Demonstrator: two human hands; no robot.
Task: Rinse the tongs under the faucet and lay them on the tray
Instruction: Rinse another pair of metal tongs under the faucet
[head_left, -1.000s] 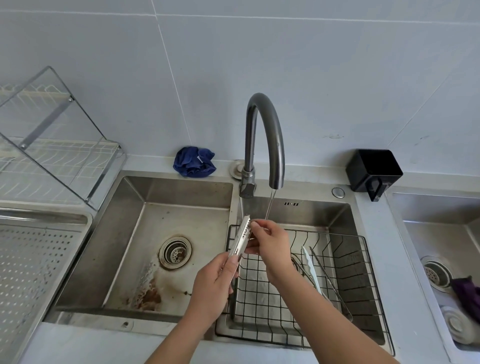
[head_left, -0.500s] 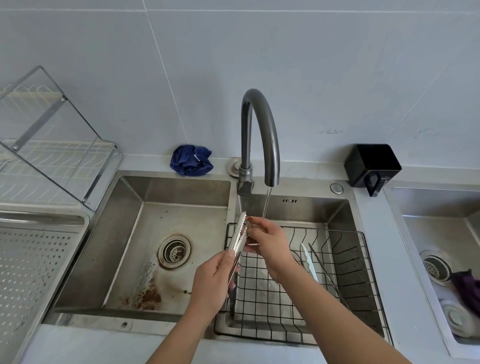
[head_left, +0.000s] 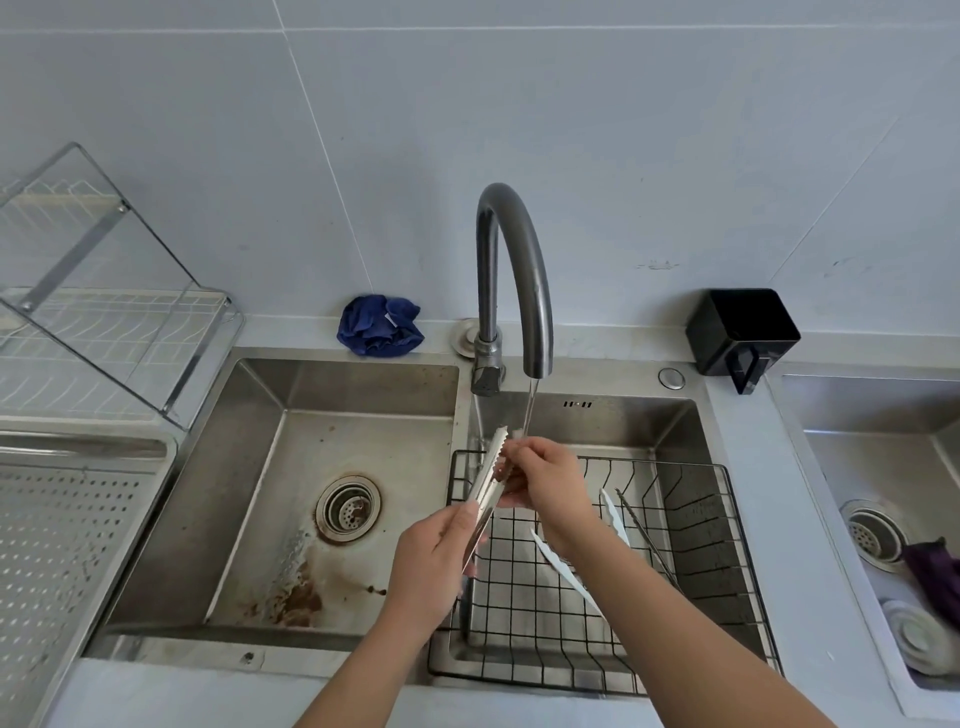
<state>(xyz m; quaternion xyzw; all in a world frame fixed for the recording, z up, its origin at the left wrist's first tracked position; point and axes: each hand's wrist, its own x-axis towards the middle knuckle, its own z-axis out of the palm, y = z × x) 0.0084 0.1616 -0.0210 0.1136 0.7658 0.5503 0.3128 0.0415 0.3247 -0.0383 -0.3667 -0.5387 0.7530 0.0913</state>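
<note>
Metal tongs (head_left: 487, 480) with toothed tips point up toward the running stream from the dark curved faucet (head_left: 514, 270). My left hand (head_left: 434, 564) grips their lower handle end above the divider between the two basins. My right hand (head_left: 545, 480) pinches the upper jaw near the tips, right under the water. The perforated steel tray (head_left: 57, 530) lies at the far left, apart from both hands.
A black wire basket (head_left: 691, 540) in the right basin holds white tongs (head_left: 569, 566) and thin metal tongs (head_left: 647, 535). The left basin (head_left: 291, 499) has a drain and brown stains. A blue cloth (head_left: 379, 325), a black holder (head_left: 743, 332) and a dish rack (head_left: 104, 312) line the back.
Both hands stay under the stream with the tongs. My right hand's fingers have shifted slightly along the upper jaw near the tips; the tongs keep the same upward tilt.
</note>
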